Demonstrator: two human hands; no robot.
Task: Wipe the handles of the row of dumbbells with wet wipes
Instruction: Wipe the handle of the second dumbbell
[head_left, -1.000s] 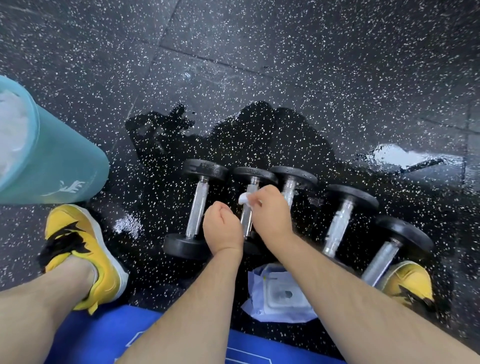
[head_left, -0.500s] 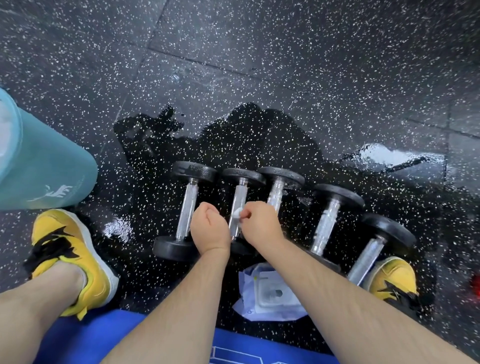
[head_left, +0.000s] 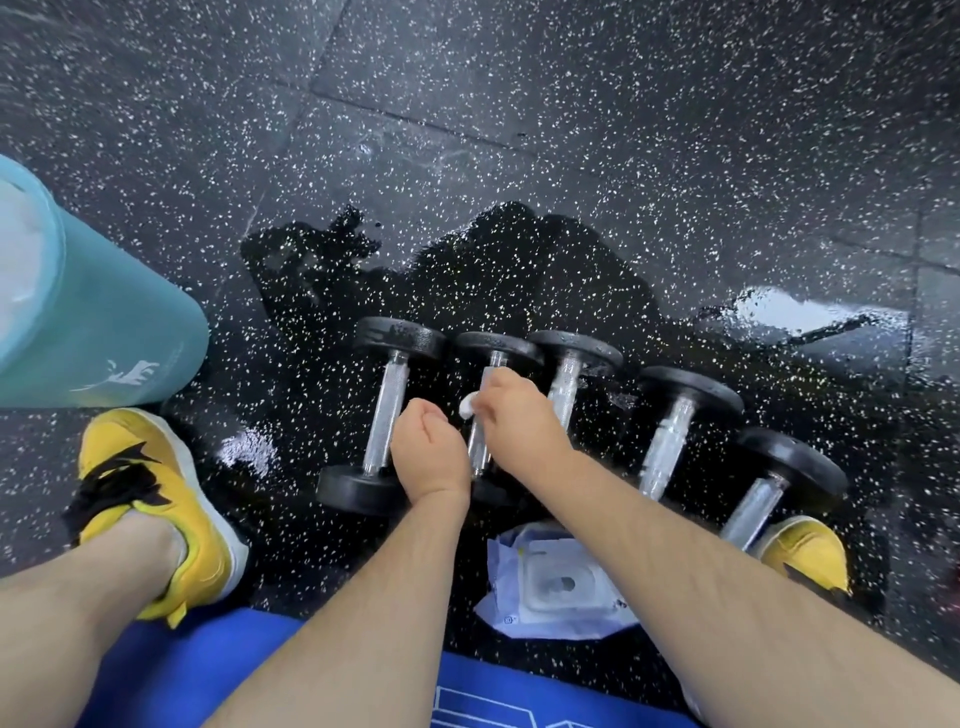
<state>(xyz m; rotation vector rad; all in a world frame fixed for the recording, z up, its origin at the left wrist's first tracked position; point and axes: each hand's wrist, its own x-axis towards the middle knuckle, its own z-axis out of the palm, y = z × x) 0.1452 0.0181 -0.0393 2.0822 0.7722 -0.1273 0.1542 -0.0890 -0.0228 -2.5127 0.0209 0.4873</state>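
Right hand (head_left: 519, 421) pinches wipe (head_left: 469, 405) on second dumbbell's handle (head_left: 480, 452); left hand (head_left: 428, 452) curled beside, floor (head_left: 571, 130) open beyond.

Cramped near the feet, wide open past the weights

Left only thin gaps between the five dumbbells (head_left: 670, 441), second and third far heads pressed close. Found left hand (head_left: 428, 452) and right hand (head_left: 519, 421) with its wet wipe (head_left: 467, 404) bunched over the second handle. Got boxed in by teal bin (head_left: 104, 322) and yellow shoes (head_left: 124, 441), wipes pack (head_left: 561, 582) on the near side. Had plenty of bare floor (head_left: 571, 130) beyond.
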